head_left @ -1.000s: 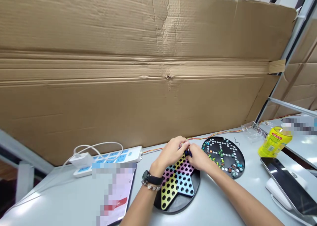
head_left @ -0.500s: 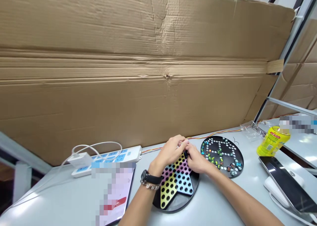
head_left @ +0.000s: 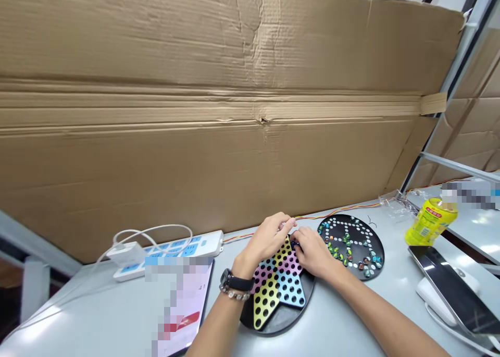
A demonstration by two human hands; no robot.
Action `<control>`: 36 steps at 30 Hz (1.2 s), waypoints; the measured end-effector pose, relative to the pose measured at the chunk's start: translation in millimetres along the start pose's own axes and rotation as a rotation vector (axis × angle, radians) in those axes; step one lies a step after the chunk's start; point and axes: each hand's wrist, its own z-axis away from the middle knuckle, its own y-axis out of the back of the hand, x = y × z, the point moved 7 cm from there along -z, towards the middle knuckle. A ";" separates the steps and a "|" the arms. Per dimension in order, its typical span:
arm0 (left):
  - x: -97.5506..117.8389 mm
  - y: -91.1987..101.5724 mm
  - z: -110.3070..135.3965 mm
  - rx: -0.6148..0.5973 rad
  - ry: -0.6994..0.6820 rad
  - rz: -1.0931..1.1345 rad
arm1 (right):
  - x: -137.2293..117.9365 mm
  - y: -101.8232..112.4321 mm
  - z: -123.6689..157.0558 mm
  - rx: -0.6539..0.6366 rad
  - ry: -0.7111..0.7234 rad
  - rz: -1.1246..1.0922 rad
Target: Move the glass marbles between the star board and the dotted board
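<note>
A Chinese checkers board [head_left: 267,303] with a coloured, holed star on a round black base lies in front of me. Over its far left part reaches my left hand [head_left: 269,238], fingers curled and thumb pointing right; anything inside it is hidden. Curled fingers of my right hand [head_left: 313,251] meet at the board's far right side, by the star's far tip; what they pinch is too small to make out. Beyond my right hand a round black tray [head_left: 377,242] with white dots holds several coloured glass marbles [head_left: 347,238].
To the left are a power strip [head_left: 213,243] with a white charger and cable, and a tablet [head_left: 195,299]. A yellow bottle [head_left: 429,221], a phone [head_left: 449,286] and a white device [head_left: 425,294] are at the right. A cardboard wall [head_left: 195,174] stands behind.
My two hands were touching at the fingertips. The right one has moved slightly right and down towards the board, leaving a gap; the left has barely moved.
</note>
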 end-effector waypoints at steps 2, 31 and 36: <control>-0.7 -0.2 0.2 -0.003 0.000 0.001 | -1.0 1.2 0.1 -0.017 -0.015 0.053; 1.2 -7.9 1.4 -0.053 0.016 0.027 | 106.0 61.7 12.4 0.141 -0.408 0.095; 0.7 -10.7 0.9 -0.068 0.023 0.016 | 127.4 44.0 17.4 -0.009 -0.392 -0.009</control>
